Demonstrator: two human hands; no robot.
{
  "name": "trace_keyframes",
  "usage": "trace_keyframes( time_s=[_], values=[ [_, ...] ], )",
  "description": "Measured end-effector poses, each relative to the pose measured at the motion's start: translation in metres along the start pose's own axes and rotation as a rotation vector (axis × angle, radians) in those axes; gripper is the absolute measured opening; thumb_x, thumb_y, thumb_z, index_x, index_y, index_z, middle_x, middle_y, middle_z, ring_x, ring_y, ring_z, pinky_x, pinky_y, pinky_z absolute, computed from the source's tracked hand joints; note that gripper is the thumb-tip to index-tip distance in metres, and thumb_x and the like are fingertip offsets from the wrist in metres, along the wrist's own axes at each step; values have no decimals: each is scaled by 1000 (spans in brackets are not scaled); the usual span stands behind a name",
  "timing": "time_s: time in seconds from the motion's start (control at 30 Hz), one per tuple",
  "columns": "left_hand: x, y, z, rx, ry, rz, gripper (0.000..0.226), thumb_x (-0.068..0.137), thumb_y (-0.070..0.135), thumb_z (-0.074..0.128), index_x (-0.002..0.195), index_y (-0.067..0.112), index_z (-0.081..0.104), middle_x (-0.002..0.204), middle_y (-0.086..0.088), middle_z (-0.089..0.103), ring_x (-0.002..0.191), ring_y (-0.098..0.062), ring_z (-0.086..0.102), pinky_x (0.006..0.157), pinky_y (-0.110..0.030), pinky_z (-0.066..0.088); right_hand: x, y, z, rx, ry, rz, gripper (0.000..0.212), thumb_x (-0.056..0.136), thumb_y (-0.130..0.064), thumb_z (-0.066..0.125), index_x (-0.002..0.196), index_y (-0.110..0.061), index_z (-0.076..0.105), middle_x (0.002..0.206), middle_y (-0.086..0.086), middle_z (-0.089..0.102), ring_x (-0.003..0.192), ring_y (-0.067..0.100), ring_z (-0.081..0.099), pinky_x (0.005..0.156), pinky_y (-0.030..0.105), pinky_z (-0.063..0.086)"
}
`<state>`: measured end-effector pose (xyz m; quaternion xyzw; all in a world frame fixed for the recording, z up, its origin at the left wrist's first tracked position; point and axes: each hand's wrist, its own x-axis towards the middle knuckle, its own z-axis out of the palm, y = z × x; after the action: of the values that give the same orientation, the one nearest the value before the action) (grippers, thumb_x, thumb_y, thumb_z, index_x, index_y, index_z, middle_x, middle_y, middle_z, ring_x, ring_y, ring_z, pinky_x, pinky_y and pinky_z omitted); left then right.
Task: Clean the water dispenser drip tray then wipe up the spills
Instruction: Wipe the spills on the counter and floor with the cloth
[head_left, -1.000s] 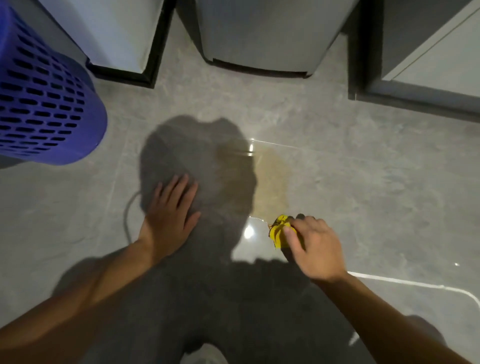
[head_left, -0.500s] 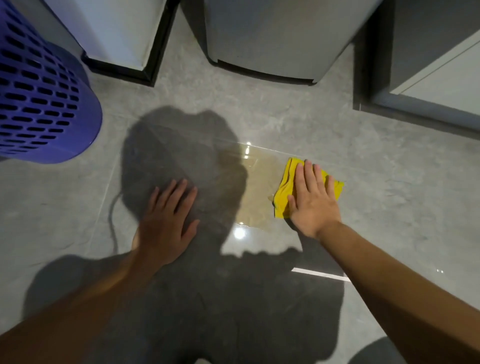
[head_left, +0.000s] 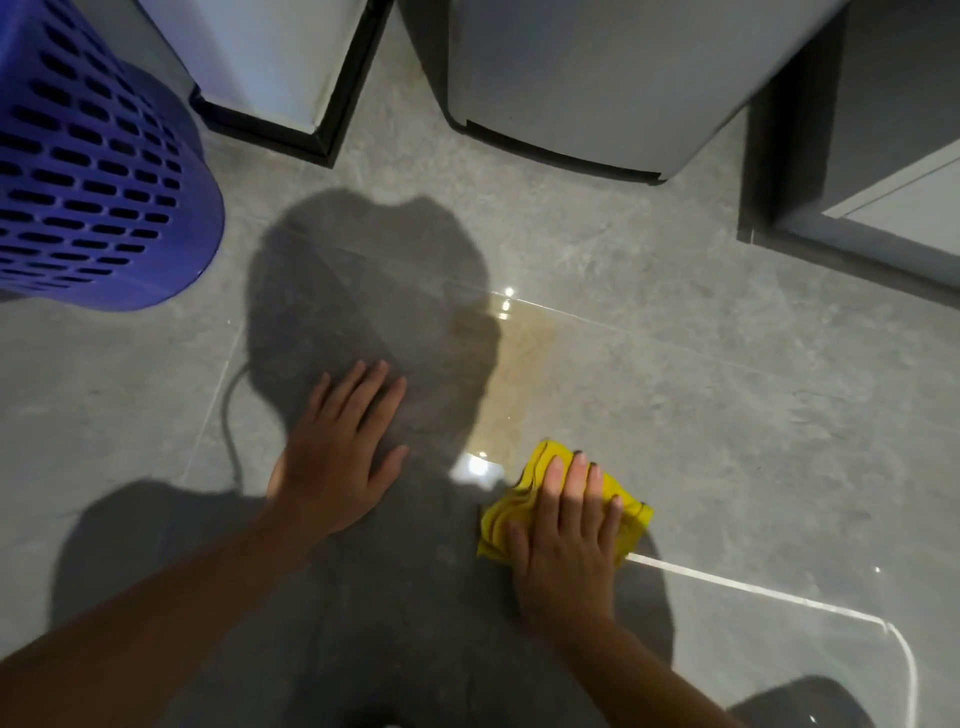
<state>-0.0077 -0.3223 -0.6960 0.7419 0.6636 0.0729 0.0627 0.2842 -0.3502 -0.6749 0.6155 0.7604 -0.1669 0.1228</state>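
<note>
no readable text, labels or signs

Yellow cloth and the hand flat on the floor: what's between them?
Between the left hand and the yellow cloth there is only bare grey floor with a bright light reflection, in the head view.

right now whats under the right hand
A bunched yellow cloth, pressed to the floor by the right hand. Whether the floor beneath the cloth is wet cannot be seen.
</note>
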Motion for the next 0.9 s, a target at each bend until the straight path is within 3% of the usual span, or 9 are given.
trace_keyframes(
  time_s=[0.13,0.27,0.47,0.57,0.67,0.8,0.9],
  values=[
    [-2,0,-2,-38,-23,-23,77,93,46,58,158,10,41,165,-14,40,152,-35,37,126,-55,22,80,-27,-31,-6,93,48,78,101,-55,33,161,-5,28,167,23,26,153,43,26,121,63,22],
    [-3,-1,-2,-117,0,-58,81,92,48,61,157,6,40,165,-13,40,153,-31,35,129,-50,18,163,1,-66,27,44,42,84,96,-61,9,165,-13,3,174,14,0,159,35,-1,126,59,-1],
    [-4,2,-14,-195,-22,-98,81,91,52,60,153,2,45,159,-17,45,150,-33,39,129,-45,21,249,23,-108,-164,-65,-217,77,104,-55,18,163,-17,-14,172,10,-19,158,30,-17,126,56,-8],
    [-5,-7,-25,-259,-95,-147,89,88,61,59,156,7,42,166,-15,34,154,-31,31,128,-42,20,239,8,-105,-241,-44,-443,77,103,-56,14,165,-16,-7,173,11,-13,159,32,-12,126,57,-4],
    [-11,-33,-45,-212,-228,-276,113,74,72,75,162,14,32,172,-17,20,156,-37,24,125,-50,24,196,7,-89,-310,-32,-652,78,101,-56,18,165,-13,4,173,13,-1,159,35,-3,126,60,5],
    [-33,-66,-69,-15,-478,-356,142,54,91,63,167,24,10,175,-18,4,158,-44,13,125,-56,25,106,30,-49,-264,-26,-604,78,100,-55,37,162,-10,25,170,18,17,157,39,17,123,62,19],
    [-39,-65,-70,35,-572,-357,151,51,90,70,165,28,-8,175,-12,-12,160,-44,0,125,-58,20,50,41,-26,-193,-77,-459,79,98,-56,40,162,-11,28,170,17,21,157,38,16,120,65,24]
  ],
)
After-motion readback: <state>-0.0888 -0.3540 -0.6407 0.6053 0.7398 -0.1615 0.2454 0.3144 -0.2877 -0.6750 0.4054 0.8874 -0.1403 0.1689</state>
